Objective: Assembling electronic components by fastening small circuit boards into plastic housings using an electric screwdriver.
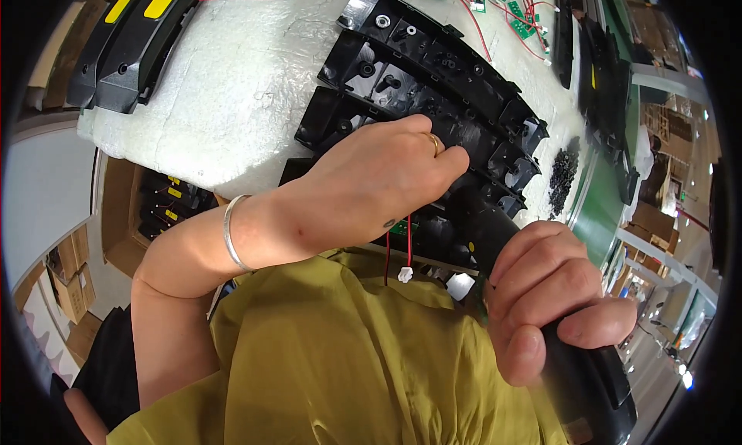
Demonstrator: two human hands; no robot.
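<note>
My right hand [549, 298] is wrapped round a black electric screwdriver [491, 228], which slants up and left to the work in front of me. My left hand [386, 167] is curled closed over the near black plastic housings, close to the screwdriver's front end; whatever its fingertips hold is hidden. Several curved black plastic housings [440, 62] lie side by side, their hollow insides with screw posts facing up. Below my left wrist, a green circuit board [402, 227] sits in the nearest housing, and red and black wires hang from it to a white connector [405, 275].
White foam sheeting [232, 112] covers the table. A pile of small black screws [564, 178] lies right of the housings. Loose green boards with wires [525, 20] lie at the back. Black housings with yellow labels [131, 51] stand far left; a cardboard box [124, 213] holds more.
</note>
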